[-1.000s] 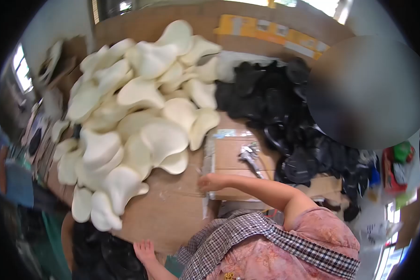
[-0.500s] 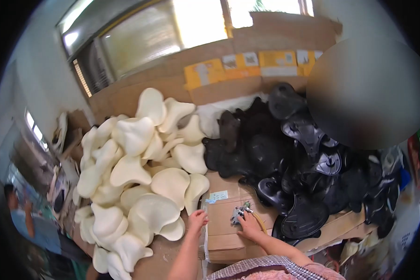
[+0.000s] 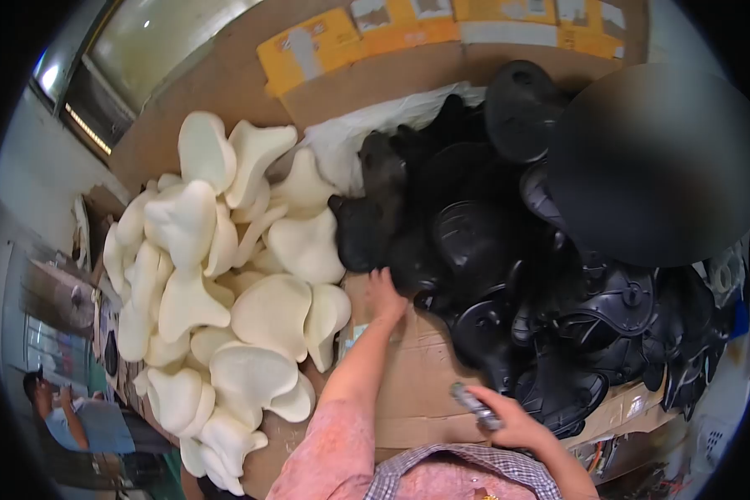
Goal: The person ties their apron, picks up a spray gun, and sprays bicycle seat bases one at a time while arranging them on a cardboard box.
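Observation:
My left hand (image 3: pixel 387 296) reaches forward with its fingers spread, at the lower edge of a heap of black molded shells (image 3: pixel 467 237); its fingertips meet the nearest shell. My right hand (image 3: pixel 508 421) is wrapped round a metallic tool (image 3: pixel 477 407), held over the cardboard surface (image 3: pixel 421 367) near my apron. To the left lies a large pile of cream foam pads (image 3: pixel 262 317), stacked loosely at many angles.
Yellow and white labels (image 3: pixel 408 25) are on the cardboard wall at the back. White plastic sheeting (image 3: pixel 333 150) lies behind the piles. At the far left, another person (image 3: pixel 92 425) in a blue top is in the background. A blurred round patch covers the upper right.
My left hand has moved forward from beside the foam pads to the black shells. My right hand has lifted the metallic tool off the cardboard and brought it closer to my body. The view has shifted.

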Demonstrator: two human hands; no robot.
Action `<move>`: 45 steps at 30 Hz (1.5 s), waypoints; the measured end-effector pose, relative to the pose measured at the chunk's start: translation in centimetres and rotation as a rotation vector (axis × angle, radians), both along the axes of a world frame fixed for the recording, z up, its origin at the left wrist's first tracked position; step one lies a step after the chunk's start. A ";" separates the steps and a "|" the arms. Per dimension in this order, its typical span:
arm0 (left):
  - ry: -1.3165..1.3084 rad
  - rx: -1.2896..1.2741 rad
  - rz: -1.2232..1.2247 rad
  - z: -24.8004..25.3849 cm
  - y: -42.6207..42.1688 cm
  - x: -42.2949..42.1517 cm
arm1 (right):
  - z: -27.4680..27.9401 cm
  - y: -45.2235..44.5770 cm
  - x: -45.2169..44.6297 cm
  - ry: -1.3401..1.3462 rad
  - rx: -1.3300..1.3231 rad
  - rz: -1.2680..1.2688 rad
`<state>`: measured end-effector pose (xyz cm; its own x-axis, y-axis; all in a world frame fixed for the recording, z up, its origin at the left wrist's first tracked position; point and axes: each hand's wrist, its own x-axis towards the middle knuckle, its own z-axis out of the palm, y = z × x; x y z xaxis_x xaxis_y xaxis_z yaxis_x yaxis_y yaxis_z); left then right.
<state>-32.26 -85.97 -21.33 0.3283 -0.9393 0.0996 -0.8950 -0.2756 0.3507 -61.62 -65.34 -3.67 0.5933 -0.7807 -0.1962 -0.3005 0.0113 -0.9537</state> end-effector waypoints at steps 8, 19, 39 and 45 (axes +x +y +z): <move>0.274 -0.455 -0.132 2.1 -0.9 5.4 | 8.2 3.1 -3.3 -0.171 0.126 -0.317; 1.673 -0.206 0.081 9.8 14.4 16.2 | 11.1 4.3 7.4 0.058 0.005 -0.056; -0.055 -0.478 0.320 8.4 17.3 25.6 | 10.8 6.0 6.1 -0.109 -0.119 -0.129; 0.265 -0.379 -0.308 5.3 7.6 9.4 | 8.5 6.0 4.9 -0.107 -0.047 -0.283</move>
<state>-22.84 -78.35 -15.98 0.1035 -0.9104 0.4006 -0.7822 0.1743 0.5982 -56.70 -59.32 4.79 0.3662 -0.9247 -0.1041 -0.1894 0.0355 -0.9813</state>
